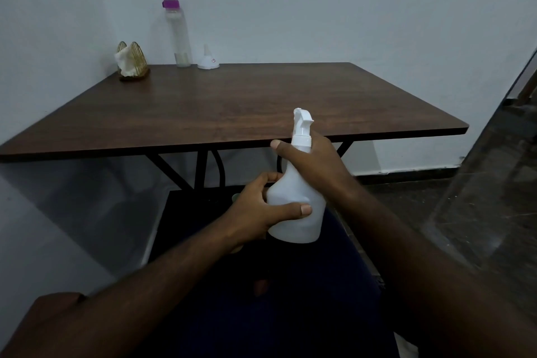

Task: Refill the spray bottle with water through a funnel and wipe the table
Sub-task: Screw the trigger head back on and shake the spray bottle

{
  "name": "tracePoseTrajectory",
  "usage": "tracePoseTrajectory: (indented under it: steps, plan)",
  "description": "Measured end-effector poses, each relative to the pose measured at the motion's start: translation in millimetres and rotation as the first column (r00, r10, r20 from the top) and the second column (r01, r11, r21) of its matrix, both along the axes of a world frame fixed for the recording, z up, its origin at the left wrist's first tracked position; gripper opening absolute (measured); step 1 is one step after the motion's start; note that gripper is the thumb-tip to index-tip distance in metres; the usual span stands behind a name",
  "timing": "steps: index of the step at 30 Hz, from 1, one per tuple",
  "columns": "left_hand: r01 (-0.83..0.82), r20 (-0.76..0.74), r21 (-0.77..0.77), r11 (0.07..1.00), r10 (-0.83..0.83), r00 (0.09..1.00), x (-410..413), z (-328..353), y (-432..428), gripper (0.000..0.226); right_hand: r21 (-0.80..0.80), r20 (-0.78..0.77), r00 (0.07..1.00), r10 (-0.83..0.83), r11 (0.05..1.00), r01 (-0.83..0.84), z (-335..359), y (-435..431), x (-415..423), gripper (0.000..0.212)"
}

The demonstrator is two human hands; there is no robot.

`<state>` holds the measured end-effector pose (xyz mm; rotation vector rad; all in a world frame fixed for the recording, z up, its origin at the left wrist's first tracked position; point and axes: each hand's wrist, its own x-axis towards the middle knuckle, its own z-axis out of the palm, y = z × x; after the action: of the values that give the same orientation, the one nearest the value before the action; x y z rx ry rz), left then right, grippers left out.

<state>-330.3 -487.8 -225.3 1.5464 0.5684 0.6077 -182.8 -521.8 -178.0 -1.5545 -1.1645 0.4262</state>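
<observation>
White spray bottle (293,206) upright, held in air just before counter (232,107) near edge; milky wall, fill level cannot tell. Left hand (255,212) grips body, right hand (313,160) wraps neck below trigger. Far edge of counter: clear purple-capped bottle (178,35), inverted white funnel (207,59) just beside, gold holder (132,59) with napkins

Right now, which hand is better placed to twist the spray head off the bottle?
Right, probably. The right hand grips the neck just below the spray head, while the left hand holds the spray bottle by its body and can steady it.
</observation>
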Motion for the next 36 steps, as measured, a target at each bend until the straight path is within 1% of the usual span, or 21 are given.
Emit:
tracePoseTrajectory:
  steps: [2, 4, 7, 10, 12, 13, 15, 17, 20, 22, 24, 27, 31, 34, 36]
  plan:
    - [0.017, -0.017, 0.004, 1.0, -0.017, 1.0, -0.1, -1.6, -1.4, 0.079, -0.006, 0.007, 0.999, -0.032, 0.999, 0.032, -1.0, -0.6, 1.9, 0.031]
    - [0.031, -0.029, 0.016, 0.999, -0.031, 0.999, 0.2, -3.9, -2.5, 0.075, -0.036, 0.018, 0.997, -0.068, 0.997, 0.069, -2.8, -0.9, 3.8, 0.026]
    - [0.026, -0.037, 0.035, 0.999, -0.025, 0.999, -0.1, -5.3, -3.0, 0.071, -0.036, 0.017, 0.997, -0.073, 0.997, 0.073, -6.5, -0.5, 2.3, 0.021]
    - [0.0, -0.026, 0.033, 0.999, 0.001, 1.0, -0.5, -4.2, -1.9, 0.075, 0.004, -0.023, 1.0, -0.019, 1.0, 0.019, -4.5, -0.3, -0.3, 0.031]
    - [-0.012, -0.014, 0.024, 1.0, 0.013, 1.0, -0.3, -2.1, -1.1, 0.077, -0.003, -0.031, 0.999, 0.043, 0.999, -0.043, -1.9, -0.3, 0.1, 0.04]
    - [-0.015, -0.011, 0.02, 1.0, 0.015, 1.0, -0.2, -1.2, -0.6, 0.077, -0.016, -0.037, 0.997, 0.065, 0.998, -0.066, -1.0, -0.9, 0.4, 0.04]
    - [-0.016, -0.012, 0.023, 1.0, 0.017, 1.0, 0.0, -0.2, -0.5, 0.078, -0.026, -0.024, 0.997, 0.078, 0.997, -0.079, -0.7, -1.0, 1.3, 0.034]
    - [-0.009, -0.023, 0.032, 0.999, 0.01, 1.0, 0.2, -0.6, -1.8, 0.077, -0.016, 0.001, 0.999, 0.042, 0.999, -0.042, -2.5, -0.7, 2.6, 0.026]
    - [-0.009, -0.038, 0.034, 0.999, 0.01, 0.999, 2.0, -1.7, -3.7, 0.076, 0.007, -0.004, 1.0, -0.006, 1.0, 0.006, -5.9, -0.2, 4.9, 0.018]
    - [-0.018, -0.037, 0.032, 0.999, 0.019, 0.999, 2.2, -1.8, -3.7, 0.076, 0.023, -0.02, 1.0, -0.022, 1.0, 0.022, -7.8, 0.1, 4.9, 0.019]
    - [-0.026, -0.034, 0.029, 0.999, 0.027, 0.999, 1.2, -1.1, -3.0, 0.079, 0.028, -0.03, 0.999, -0.016, 0.999, 0.016, -6.5, 0.8, 3.9, 0.025]
    - [-0.031, -0.019, 0.006, 0.999, 0.031, 0.999, 0.2, -0.5, -3.2, 0.08, 0.003, 0.01, 0.999, 0.032, 0.999, -0.032, -2.4, 1.0, 2.9, 0.028]
    - [-0.017, -0.019, 0.015, 1.0, 0.017, 1.0, 1.0, -3.1, -5.4, 0.071, -0.026, 0.033, 0.999, -0.003, 1.0, 0.003, -4.3, 0.3, 3.2, 0.016]
    - [-0.018, -0.012, 0.02, 1.0, 0.018, 1.0, 1.9, -3.6, -6.8, 0.066, -0.025, 0.018, 1.0, -0.008, 1.0, 0.009, -5.4, 0.5, 3.5, 0.014]
    - [-0.025, -0.006, 0.024, 0.999, 0.025, 1.0, 2.1, -3.4, -6.0, 0.066, -0.03, 0.018, 1.0, 0.001, 1.0, 0.0, -4.5, 1.4, 3.9, 0.018]
